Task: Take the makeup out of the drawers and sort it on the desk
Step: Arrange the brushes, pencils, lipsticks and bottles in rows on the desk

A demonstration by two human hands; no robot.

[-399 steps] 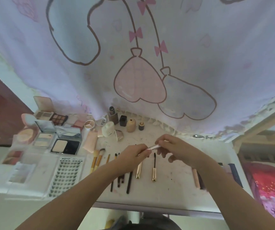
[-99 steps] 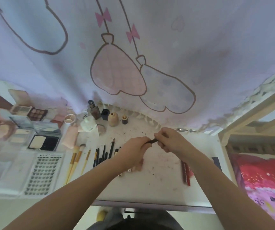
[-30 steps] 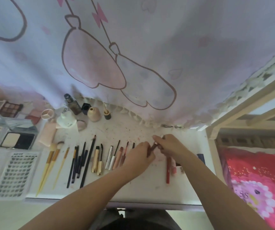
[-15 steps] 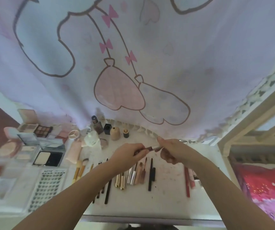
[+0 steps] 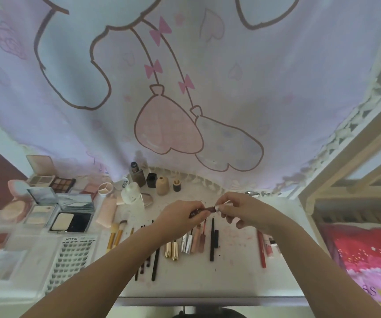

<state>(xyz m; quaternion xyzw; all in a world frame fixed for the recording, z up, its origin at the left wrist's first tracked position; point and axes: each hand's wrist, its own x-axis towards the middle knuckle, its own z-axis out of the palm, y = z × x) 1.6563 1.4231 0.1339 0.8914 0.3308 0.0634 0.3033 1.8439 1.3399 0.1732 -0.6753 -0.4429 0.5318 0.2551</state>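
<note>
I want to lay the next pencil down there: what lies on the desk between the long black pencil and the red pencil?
Head view: bare stained desk between long black pencil and red pencil.

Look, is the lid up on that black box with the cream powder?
Yes, open: the black powder compact shows its cream pan, lid raised behind it.

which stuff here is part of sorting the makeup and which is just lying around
Part of the job:
- slim dark red lip tube, pinched by left hand and right hand
- row of pencils and gold tubes
- wooden-handled brushes
- open powder compacts
- white desk

Just there:
- lilac cartoon curtain
- red patterned bedding
</note>
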